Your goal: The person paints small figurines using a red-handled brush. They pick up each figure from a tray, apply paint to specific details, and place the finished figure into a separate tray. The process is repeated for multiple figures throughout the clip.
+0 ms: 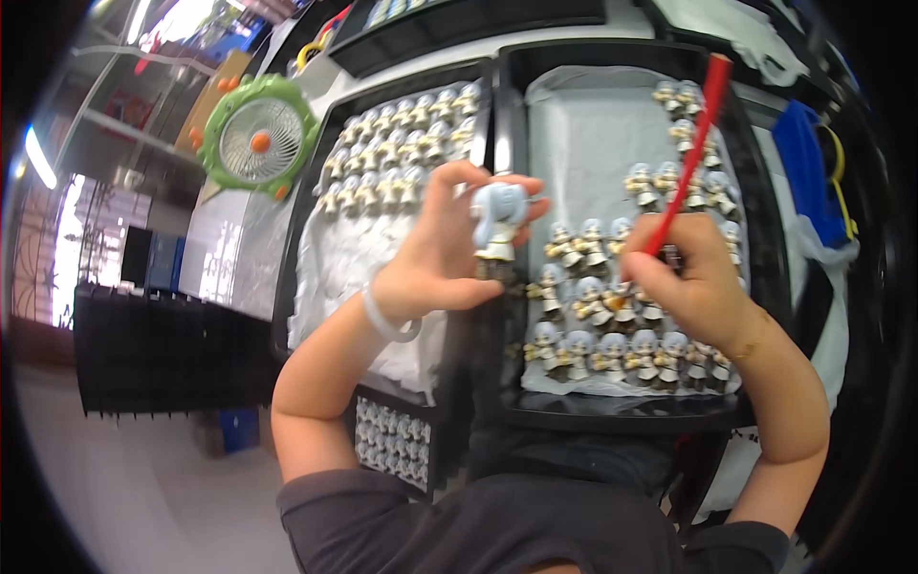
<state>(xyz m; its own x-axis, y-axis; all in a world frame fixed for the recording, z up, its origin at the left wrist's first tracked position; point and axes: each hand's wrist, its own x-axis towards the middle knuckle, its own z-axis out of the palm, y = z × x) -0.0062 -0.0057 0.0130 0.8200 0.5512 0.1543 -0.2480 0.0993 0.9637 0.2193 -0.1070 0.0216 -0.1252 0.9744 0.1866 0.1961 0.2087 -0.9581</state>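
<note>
The hands are well apart. The left hand (426,253) grips a blue-haired figurine (499,212) between thumb and fingers, above the trays' adjoining rims. The right hand (696,273) is closed on a red stick (696,143), which slants toward the far-right corner of the right tray (622,415). There, standing figurines (591,299) fill the near and right parts; white liner (585,143) lies open at far left. The left tray (289,292) carries rows of figurines at its far end, with open liner nearer.
</note>
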